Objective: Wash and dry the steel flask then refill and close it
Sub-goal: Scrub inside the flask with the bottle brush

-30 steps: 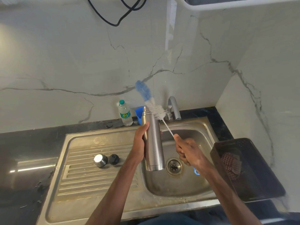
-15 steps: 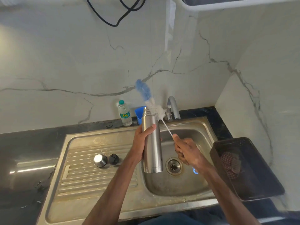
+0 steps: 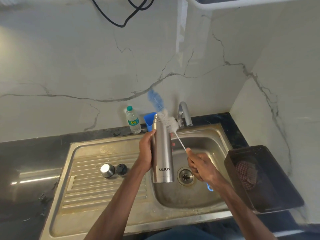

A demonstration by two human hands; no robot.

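Note:
My left hand [image 3: 146, 151] grips the steel flask [image 3: 162, 153], marked MILTON, upright over the sink basin [image 3: 190, 196]. My right hand [image 3: 201, 166] holds the thin white handle of a bottle brush [image 3: 166, 116]. Its white and blue bristles lie against the flask's open neck, and the blue tip points up toward the wall. On the drainboard [image 3: 103, 191] left of the flask sit the steel cap [image 3: 107, 170] and the black stopper [image 3: 121, 169].
A tap [image 3: 184, 113] stands behind the basin. A small plastic water bottle [image 3: 133, 122] and a blue cup [image 3: 149, 120] sit by the back wall. A dark basket [image 3: 259, 179] holding a checked cloth sits on the counter at right. Black counter lies left.
The brush has shifted slightly along the flask's neck, and the flask has moved a little. The cap and stopper have stayed put.

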